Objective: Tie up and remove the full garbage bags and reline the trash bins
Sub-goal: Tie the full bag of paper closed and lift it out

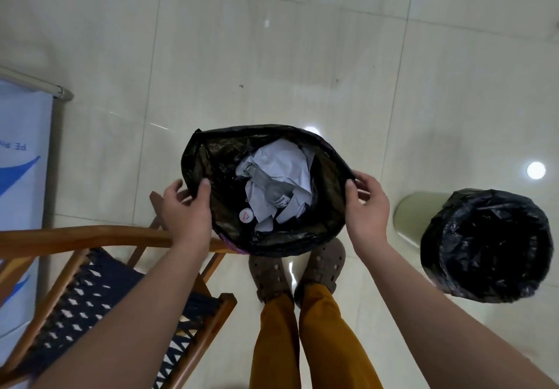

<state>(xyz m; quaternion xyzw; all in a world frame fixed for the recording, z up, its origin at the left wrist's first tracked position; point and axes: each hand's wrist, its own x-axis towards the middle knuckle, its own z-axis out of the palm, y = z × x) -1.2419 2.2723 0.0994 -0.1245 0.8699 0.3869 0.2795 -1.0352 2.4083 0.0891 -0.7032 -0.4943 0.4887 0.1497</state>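
A full black garbage bag (329, 207) hangs open in front of my legs. Inside it lie crumpled white paper (281, 165), a grey plastic bottle (269, 187) and a small white cap. My left hand (187, 207) pinches the bag's left rim between thumb and fingers. My right hand (367, 207) pinches the right rim the same way, and the two hands hold the mouth wide open. At the right stands a pale green trash bin (411, 213) lined with a black bag (490, 243).
A wooden chair (90, 234) with a dark woven seat stands at the lower left, its rail just under my left hand. A blue and white banner (21, 159) stands at the far left. Glossy pale floor tiles (272, 56) stretch ahead. My brown clogs (320, 264) are below the bag.
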